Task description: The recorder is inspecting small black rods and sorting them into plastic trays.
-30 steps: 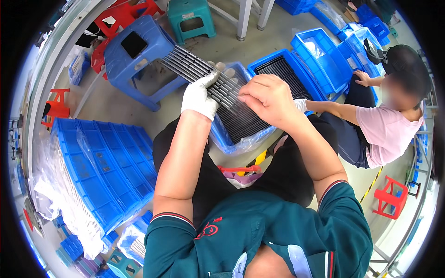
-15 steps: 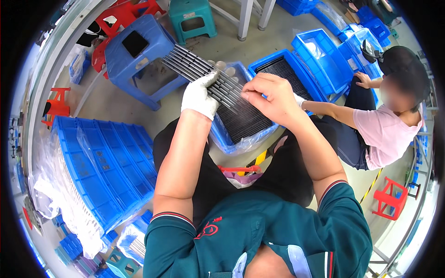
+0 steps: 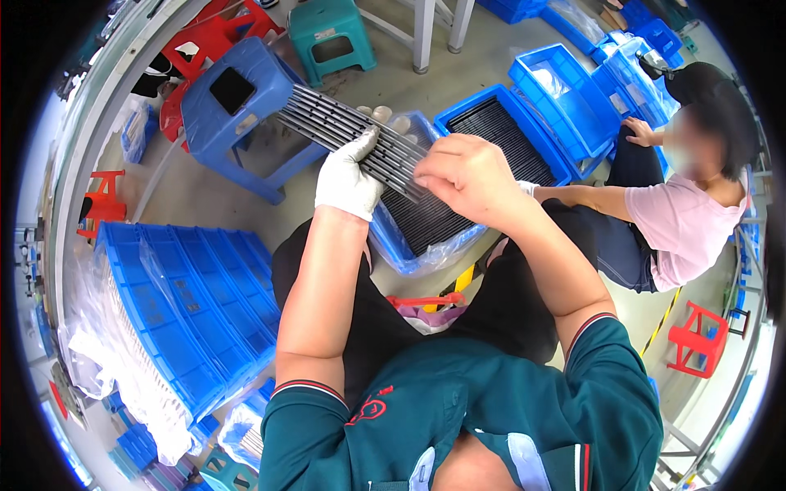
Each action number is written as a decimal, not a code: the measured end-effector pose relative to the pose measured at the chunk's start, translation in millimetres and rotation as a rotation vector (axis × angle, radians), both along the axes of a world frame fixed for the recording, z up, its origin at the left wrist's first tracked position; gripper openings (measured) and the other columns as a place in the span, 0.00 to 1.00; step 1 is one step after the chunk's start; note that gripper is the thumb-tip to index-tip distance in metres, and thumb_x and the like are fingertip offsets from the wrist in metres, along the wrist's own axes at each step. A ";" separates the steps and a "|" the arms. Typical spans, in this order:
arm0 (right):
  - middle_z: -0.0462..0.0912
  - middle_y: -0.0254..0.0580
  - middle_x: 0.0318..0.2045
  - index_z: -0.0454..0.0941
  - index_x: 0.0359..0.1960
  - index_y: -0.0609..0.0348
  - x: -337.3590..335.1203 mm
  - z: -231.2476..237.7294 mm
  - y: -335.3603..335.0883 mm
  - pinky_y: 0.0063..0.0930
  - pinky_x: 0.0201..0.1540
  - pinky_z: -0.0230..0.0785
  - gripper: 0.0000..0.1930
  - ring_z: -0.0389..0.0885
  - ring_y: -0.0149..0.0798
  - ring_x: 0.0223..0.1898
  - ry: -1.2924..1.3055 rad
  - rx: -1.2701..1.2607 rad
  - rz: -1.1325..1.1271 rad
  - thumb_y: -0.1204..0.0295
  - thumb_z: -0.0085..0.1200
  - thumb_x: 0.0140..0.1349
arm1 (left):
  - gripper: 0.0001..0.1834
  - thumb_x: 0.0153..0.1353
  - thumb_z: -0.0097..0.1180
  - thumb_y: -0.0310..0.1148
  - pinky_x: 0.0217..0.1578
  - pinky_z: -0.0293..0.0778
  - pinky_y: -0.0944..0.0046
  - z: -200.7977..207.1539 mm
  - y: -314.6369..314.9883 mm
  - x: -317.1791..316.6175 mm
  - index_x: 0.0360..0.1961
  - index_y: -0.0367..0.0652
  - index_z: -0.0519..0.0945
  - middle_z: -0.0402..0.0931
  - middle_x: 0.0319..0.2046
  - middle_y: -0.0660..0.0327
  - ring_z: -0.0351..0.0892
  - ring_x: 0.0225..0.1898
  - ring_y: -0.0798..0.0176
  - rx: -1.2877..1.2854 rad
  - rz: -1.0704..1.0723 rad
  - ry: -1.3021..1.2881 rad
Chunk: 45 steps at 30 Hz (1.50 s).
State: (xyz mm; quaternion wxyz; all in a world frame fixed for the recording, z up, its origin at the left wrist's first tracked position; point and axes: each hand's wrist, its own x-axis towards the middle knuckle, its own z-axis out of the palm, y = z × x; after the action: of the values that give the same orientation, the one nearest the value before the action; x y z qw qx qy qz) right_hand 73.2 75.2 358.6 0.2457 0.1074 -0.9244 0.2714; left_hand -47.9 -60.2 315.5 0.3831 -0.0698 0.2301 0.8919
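Observation:
My left hand, in a white glove, is closed around a flat bundle of slim metal rods. Dark holes or marks run along the rods, which slant from upper left to lower right. My bare right hand has thumb and fingers pinched together at the rods' lower right ends; its fingertips are slightly blurred, and how many rods they grip is hidden. Beneath both hands stands a blue bin lined with clear plastic. Many dark rods lie side by side in it.
Another blue bin of dark rods stands beyond my right hand. A blue stool is at the far left, near a green stool. Stacked blue crates rise at my left. A seated co-worker is close on my right.
Both hands and the rod bundle have shifted slightly left in the picture. My right fingertips have moved a little along the rod ends. The whole view has tilted slightly.

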 end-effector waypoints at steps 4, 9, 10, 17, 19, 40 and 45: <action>0.77 0.39 0.23 0.80 0.26 0.58 3.2 6.8 3.7 0.30 0.29 0.69 0.04 0.77 0.42 0.26 0.059 -0.132 -0.049 0.78 0.61 0.48 | 0.14 0.62 0.42 0.18 0.52 0.73 0.41 2.0 0.3 0.2 0.48 0.42 0.71 0.74 0.48 0.50 0.73 0.51 0.40 -0.003 0.005 0.018; 0.76 0.38 0.24 0.80 0.29 0.60 3.5 4.9 4.3 0.24 0.29 0.67 0.04 0.76 0.34 0.26 -0.095 -0.366 -0.074 0.77 0.60 0.52 | 0.14 0.62 0.42 0.19 0.53 0.72 0.40 3.9 0.7 0.7 0.47 0.43 0.71 0.74 0.48 0.51 0.73 0.52 0.42 0.042 -0.027 0.055; 0.76 0.38 0.24 0.80 0.29 0.60 3.2 3.9 4.8 0.24 0.29 0.67 0.04 0.76 0.34 0.26 -0.093 -0.370 -0.078 0.77 0.60 0.52 | 0.14 0.62 0.42 0.19 0.53 0.72 0.40 4.3 0.8 1.1 0.47 0.43 0.71 0.74 0.48 0.51 0.73 0.52 0.42 0.039 -0.031 0.056; 0.77 0.36 0.25 0.81 0.30 0.60 1.6 -1.2 4.0 0.22 0.30 0.67 0.04 0.75 0.29 0.26 -0.222 -0.516 -0.098 0.76 0.60 0.53 | 0.14 0.63 0.41 0.20 0.54 0.71 0.39 6.5 1.1 0.9 0.49 0.43 0.71 0.72 0.50 0.51 0.72 0.53 0.42 0.040 -0.047 0.068; 0.77 0.36 0.25 0.81 0.30 0.60 1.4 -2.1 3.8 0.22 0.30 0.67 0.04 0.75 0.29 0.26 -0.214 -0.500 -0.099 0.76 0.60 0.53 | 0.14 0.63 0.41 0.20 0.54 0.71 0.39 6.8 0.7 1.6 0.49 0.43 0.70 0.72 0.49 0.51 0.72 0.54 0.43 0.036 -0.048 0.066; 0.78 0.38 0.23 0.81 0.27 0.59 0.2 -3.5 1.2 0.28 0.31 0.68 0.03 0.76 0.36 0.26 -0.098 -0.318 -0.001 0.75 0.60 0.50 | 0.17 0.61 0.42 0.19 0.56 0.68 0.36 4.2 -1.7 1.8 0.52 0.43 0.68 0.70 0.51 0.50 0.68 0.57 0.41 0.178 -0.088 0.076; 0.78 0.38 0.23 0.81 0.27 0.59 -2.1 -5.4 1.7 0.31 0.33 0.69 0.04 0.76 0.41 0.27 -0.026 -0.109 0.047 0.75 0.60 0.48 | 0.18 0.61 0.42 0.18 0.57 0.68 0.37 1.4 -1.1 1.8 0.52 0.43 0.68 0.70 0.52 0.50 0.68 0.57 0.41 0.162 -0.081 0.054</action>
State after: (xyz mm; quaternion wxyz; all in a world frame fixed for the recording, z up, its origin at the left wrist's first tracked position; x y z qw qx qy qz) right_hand 71.1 76.9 353.2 0.2325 0.1121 -0.9086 0.3284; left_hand -46.1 -61.3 316.9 0.4170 -0.0051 0.1703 0.8928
